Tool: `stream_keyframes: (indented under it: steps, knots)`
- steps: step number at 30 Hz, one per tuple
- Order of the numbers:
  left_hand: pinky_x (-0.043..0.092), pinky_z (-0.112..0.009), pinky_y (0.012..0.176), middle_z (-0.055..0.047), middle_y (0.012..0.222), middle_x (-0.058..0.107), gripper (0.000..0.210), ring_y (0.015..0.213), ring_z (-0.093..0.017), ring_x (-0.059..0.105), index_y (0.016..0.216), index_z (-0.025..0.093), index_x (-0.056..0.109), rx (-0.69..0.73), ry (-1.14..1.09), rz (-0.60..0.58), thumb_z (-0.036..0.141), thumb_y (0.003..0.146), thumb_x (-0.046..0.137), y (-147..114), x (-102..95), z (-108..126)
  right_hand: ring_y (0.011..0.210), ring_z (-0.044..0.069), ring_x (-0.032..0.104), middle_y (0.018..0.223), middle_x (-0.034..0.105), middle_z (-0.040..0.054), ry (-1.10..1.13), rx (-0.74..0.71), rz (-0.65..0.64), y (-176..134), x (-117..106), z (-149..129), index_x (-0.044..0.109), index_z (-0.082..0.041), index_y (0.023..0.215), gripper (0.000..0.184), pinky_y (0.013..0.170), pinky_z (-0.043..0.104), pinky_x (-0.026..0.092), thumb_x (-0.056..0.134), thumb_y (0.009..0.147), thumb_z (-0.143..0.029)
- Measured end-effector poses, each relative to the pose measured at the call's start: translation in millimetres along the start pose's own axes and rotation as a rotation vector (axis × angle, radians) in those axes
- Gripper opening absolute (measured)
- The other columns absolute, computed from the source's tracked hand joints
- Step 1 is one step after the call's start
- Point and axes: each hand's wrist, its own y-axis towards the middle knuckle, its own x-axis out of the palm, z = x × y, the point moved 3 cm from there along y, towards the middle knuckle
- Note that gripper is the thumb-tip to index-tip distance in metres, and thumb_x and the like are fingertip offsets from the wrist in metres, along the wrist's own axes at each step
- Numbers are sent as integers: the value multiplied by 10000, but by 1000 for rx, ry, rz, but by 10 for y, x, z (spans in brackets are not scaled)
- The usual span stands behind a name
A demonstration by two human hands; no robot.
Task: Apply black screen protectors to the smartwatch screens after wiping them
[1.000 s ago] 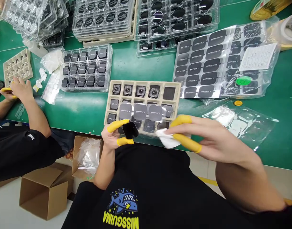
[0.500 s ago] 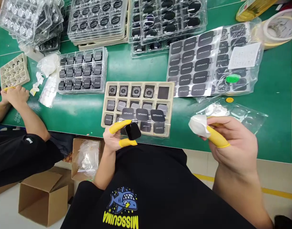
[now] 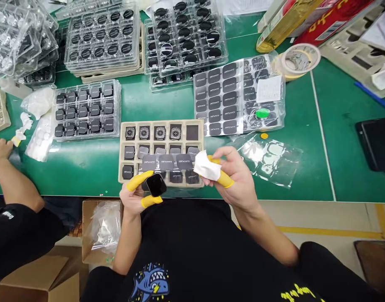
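Note:
Between the yellow-cotted thumb and finger of my left hand [image 3: 134,197] is a smartwatch body [image 3: 156,185], its glossy black screen facing up. My right hand [image 3: 238,178], also in yellow finger cots, pinches a white wiping cloth [image 3: 206,166] to the right of the watch, apart from it. Under and beyond both hands lies a beige compartment tray [image 3: 161,124]. Its far row holds watch bodies back side up, with the far right compartment showing only its dark bottom. A clear film strip with dark printed labels [image 3: 166,162] lies across the tray's nearer rows.
Stacked clear trays [image 3: 101,37] line the back. A tray of dark square pieces [image 3: 83,110] stands left, label sheets [image 3: 220,98] and a tape roll [image 3: 301,61] right. A co-worker's arm [image 3: 18,180] is at far left. An open carton [image 3: 101,230] stands below the table edge.
My right hand has moved left with the white cloth, nearer to the watch. My left hand still holds the watch. The camera view has shifted to the right.

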Motion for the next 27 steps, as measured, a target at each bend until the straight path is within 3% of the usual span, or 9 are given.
stream_keyframes:
  steps: [4, 8, 12, 16, 19, 22, 27]
  knots:
    - [747, -320, 723, -60, 911, 917, 693, 763, -260, 885, 1094, 246, 940, 0, 17, 1, 652, 554, 1097, 40, 18, -18, 516, 137, 582, 682, 630, -55, -24, 21, -5, 20, -1, 10, 512, -281, 876, 569, 459, 253, 457, 962, 852, -627]
    - [758, -316, 770, -57, 972, 927, 718, 813, -259, 900, 1188, 268, 925, 45, -13, -23, 601, 578, 1105, 68, 70, -33, 561, 158, 612, 714, 662, -17, -148, -45, -11, -15, -42, 29, 687, -265, 896, 420, 484, 288, 489, 903, 924, -624]
    - [750, -315, 726, -74, 986, 925, 686, 801, -260, 896, 1203, 240, 919, 95, 6, -49, 602, 643, 1079, 76, 114, -19, 730, 195, 713, 875, 773, 27, -452, -283, 12, -142, -129, -122, 854, -298, 1036, 122, 630, 336, 567, 776, 1074, -384]
    - [743, -308, 754, -68, 1025, 928, 680, 838, -247, 897, 1280, 256, 893, 166, 50, -68, 605, 715, 1041, 74, 157, 32, 851, 193, 755, 1057, 816, 18, -754, -498, 36, -290, -81, -447, 873, -370, 1209, 361, 727, 329, 593, 717, 1049, -87]
    - [743, -316, 795, -56, 1050, 928, 763, 858, -245, 896, 1329, 281, 873, 194, 42, -84, 586, 659, 1073, 61, 201, 60, 885, 188, 765, 1130, 803, 49, -995, -621, -123, -344, 123, -568, 827, -303, 1279, 386, 728, 307, 600, 650, 1048, -50]
    - [740, -314, 814, -54, 1090, 927, 784, 886, -247, 899, 1358, 298, 860, 187, 19, -98, 578, 658, 1078, 46, 233, 64, 812, 194, 711, 1002, 786, 63, -1162, -773, -380, -364, 363, -473, 767, -213, 1326, 365, 678, 316, 573, 565, 1062, -62]
    - [685, -267, 659, -36, 999, 920, 601, 742, -194, 861, 1306, 282, 881, 237, 67, -108, 616, 817, 982, 30, 226, 80, 928, 228, 728, 1044, 828, 77, -1248, -998, -479, -352, 509, -264, 782, -186, 1303, 312, 756, 371, 592, 577, 1091, -85]
